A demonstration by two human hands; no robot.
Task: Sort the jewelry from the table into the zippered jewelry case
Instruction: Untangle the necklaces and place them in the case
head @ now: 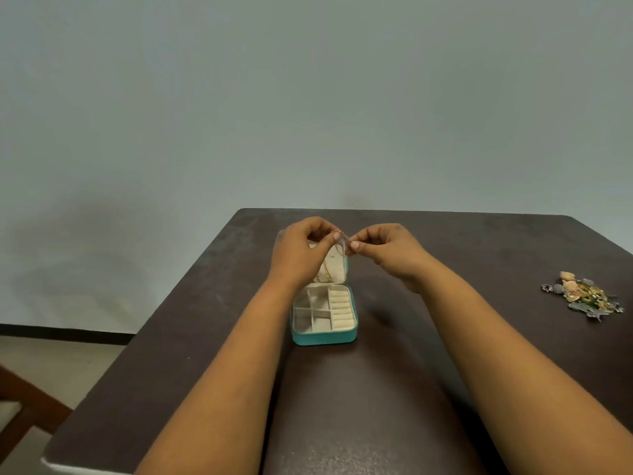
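A teal jewelry case (323, 337) stands open in the middle of the dark table (445, 337), its cream compartments showing and its lid upright. A gold chain (325, 272) hangs inside the lid. My left hand (303, 248) and my right hand (387, 250) are raised in front of the lid's top edge. Between them they pinch a thin rose-gold chain (339, 232), each hand holding one end with fingertips. Part of the lid is hidden behind my left hand.
A pile of mixed jewelry (582, 296), gold, green and silver pieces, lies near the table's right edge. A wooden chair (20, 406) shows at the lower left, beyond the table's left edge. A plain wall stands behind the table.
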